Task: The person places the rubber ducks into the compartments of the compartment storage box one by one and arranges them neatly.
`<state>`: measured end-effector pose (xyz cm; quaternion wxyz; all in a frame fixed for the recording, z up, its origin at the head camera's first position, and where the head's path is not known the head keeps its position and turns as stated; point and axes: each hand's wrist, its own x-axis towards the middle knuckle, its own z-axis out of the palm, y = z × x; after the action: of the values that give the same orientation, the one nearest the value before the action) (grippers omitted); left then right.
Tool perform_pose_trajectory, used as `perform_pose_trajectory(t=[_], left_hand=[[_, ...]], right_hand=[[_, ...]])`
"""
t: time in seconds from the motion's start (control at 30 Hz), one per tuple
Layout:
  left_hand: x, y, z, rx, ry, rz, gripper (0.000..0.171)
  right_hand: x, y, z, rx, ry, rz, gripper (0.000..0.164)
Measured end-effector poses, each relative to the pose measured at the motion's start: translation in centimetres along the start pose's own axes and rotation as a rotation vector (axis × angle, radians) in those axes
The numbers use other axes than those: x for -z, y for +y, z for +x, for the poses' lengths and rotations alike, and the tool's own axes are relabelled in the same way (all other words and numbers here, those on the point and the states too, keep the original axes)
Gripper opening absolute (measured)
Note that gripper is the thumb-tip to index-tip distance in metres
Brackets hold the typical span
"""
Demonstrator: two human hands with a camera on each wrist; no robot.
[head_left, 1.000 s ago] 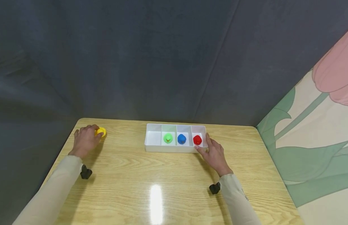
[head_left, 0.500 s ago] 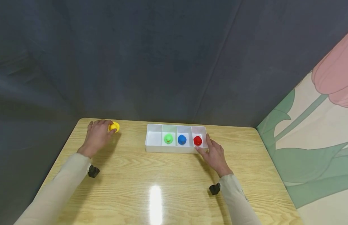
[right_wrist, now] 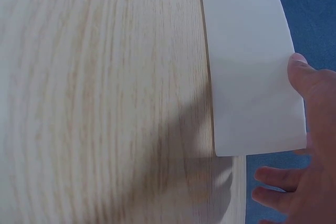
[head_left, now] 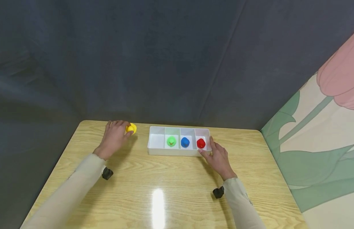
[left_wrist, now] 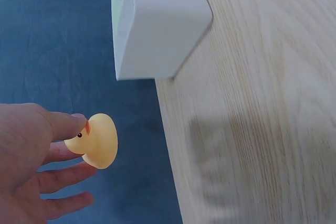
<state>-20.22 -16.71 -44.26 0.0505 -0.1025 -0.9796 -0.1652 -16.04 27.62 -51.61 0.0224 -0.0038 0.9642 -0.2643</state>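
My left hand (head_left: 114, 139) pinches a yellow rubber duck (head_left: 131, 128) between thumb and fingers, held above the table left of a white tray (head_left: 177, 152). In the left wrist view the duck (left_wrist: 101, 141) shows its orange beak and one eye, with the thumb at the beak. The tray is divided into compartments in a row. A green duck (head_left: 171, 141), a blue duck (head_left: 185, 142) and a red duck (head_left: 201, 143) each sit in one; the leftmost compartment holds nothing. My right hand (head_left: 218, 159) grips the tray's right end, thumb on the front rim, fingers along the side.
The light wooden table (head_left: 131, 190) extends around the tray. Dark cloth (head_left: 165, 63) hangs behind its back edge and down the left side. A flowered panel (head_left: 322, 152) stands to the right. Each wrist carries a small black camera (head_left: 107, 173).
My left hand has carried the yellow duck to the right, from near the table's left edge towards the tray. The right hand and the tray have stayed in place.
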Motion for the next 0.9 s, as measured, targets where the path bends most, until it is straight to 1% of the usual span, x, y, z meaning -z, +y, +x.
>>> perform_pose_trajectory(t=[0.13,0.3,0.57,0.9], left_hand=[[-0.5,1.0,0.3,-0.021,-0.005,0.001,0.040],[-0.8,2.3,0.3,-0.048,-0.009,-0.022,0.040],[-1.1,4.5,0.7,-0.081,-0.023,-0.059,0.039],[-2.6,6.6,1.6,-0.100,-0.055,-0.052,0.037]], right_hand=[[0.1,0.1,0.0,0.008,0.007,0.003,0.100],[0.0,0.3,-0.1,0.022,0.015,-0.004,0.100],[-0.1,0.4,0.0,0.008,0.007,0.008,0.100],[-0.1,0.2,0.0,0.010,0.009,-0.001,0.100]])
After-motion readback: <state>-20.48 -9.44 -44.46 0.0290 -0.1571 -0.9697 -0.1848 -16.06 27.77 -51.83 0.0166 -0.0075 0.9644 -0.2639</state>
